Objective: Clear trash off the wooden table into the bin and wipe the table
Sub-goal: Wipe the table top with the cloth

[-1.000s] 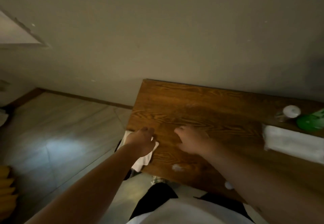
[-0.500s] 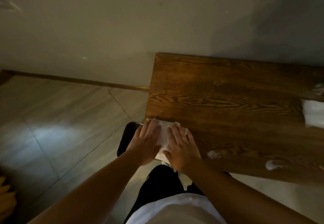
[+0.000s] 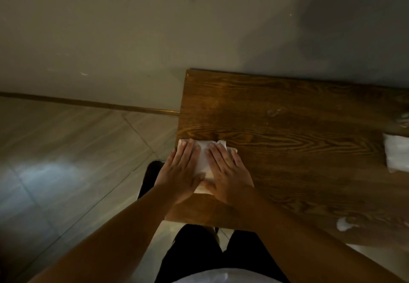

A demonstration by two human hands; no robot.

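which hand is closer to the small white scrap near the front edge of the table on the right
Right. The right hand lies flat on the white tissue, on the side towards the white scrap. The left hand presses the tissue's other side at the table's left end, farther away.

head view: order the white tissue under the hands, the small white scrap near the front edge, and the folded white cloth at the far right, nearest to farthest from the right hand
1. White tissue: under the right hand, at the table's left end.
2. Small white scrap: right, near the front edge.
3. Folded white cloth: far right edge of view.
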